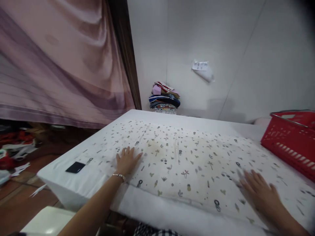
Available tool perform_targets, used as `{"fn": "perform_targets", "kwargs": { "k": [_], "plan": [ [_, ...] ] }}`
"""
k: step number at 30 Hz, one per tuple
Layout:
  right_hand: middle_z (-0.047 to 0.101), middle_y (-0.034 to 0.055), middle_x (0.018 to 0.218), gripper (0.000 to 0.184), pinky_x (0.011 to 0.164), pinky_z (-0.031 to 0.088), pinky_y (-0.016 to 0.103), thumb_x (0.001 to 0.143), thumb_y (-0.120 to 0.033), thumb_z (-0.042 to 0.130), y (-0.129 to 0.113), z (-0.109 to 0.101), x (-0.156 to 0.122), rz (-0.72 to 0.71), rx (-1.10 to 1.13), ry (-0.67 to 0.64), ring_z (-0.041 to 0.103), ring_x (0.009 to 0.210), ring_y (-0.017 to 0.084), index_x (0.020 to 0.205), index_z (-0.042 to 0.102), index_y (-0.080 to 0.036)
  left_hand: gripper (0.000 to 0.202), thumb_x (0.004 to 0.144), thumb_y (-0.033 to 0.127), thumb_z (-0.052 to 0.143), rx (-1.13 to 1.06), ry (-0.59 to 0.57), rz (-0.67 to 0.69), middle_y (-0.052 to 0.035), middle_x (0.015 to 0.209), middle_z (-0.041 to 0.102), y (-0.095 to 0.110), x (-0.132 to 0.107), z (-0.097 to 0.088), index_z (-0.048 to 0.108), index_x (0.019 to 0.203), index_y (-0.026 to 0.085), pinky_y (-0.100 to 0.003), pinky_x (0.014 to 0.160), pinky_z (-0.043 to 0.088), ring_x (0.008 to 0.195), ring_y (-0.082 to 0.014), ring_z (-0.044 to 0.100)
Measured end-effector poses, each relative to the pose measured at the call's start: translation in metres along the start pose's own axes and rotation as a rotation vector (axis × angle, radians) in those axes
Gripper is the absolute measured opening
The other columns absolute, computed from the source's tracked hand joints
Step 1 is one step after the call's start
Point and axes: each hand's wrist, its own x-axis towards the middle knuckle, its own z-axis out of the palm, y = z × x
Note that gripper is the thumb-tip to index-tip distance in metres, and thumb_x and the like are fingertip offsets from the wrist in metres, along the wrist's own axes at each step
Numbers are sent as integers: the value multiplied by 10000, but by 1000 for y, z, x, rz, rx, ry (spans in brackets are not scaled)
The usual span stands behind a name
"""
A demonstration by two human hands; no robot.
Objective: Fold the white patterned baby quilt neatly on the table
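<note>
While patterned cloth point(189, 164) lies beneath | hands point(126, 161) splayed, apart | right hand point(262, 192) blurred, perhaps touching

White-covered table point(216, 126), corners rounded. Thin printed cloth point(169, 159) on top, off-white, small palm and plant motifs, spread nearly flat, faint creases mid-cloth; covers most of the surface, bare strip along far side. Black square point(75, 167) near left end, flat. Red plastic basket point(290, 141) at right end, upright, slotted sides, partly out of frame.
</note>
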Motion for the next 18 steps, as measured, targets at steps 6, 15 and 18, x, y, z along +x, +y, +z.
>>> {"fn": "perform_targets", "kwargs": {
  "k": [6, 15, 18],
  "plan": [
    [222, 63, 1561, 626, 1131, 166, 529, 914, -533, 242, -91, -33, 58, 25, -16, -115, 150, 1437, 278, 1461, 339, -247, 774, 842, 660, 255, 2, -22, -3, -127, 1541, 266, -4, 29, -2, 378, 1432, 175, -628, 1092, 166, 1417, -352, 194],
    [233, 66, 1555, 623, 1123, 176, 549, 931, -574, 240, -76, -28, 53, 125, 13, -229, 168, 1432, 286, 1446, 372, -248, 767, 836, 656, 260, -40, -25, -46, -166, 1514, 311, -29, 40, 10, 413, 1408, 169, -663, 1049, 212, 1394, -391, 231],
    [183, 60, 1568, 661, 1134, 158, 538, 926, -611, 203, -94, -40, 78, 101, 37, -224, 119, 1440, 288, 1473, 320, -258, 774, 843, 646, 268, -3, -3, -1, -183, 1529, 268, 2, 46, 9, 394, 1419, 144, -660, 1055, 199, 1399, -401, 212]
  ]
}}
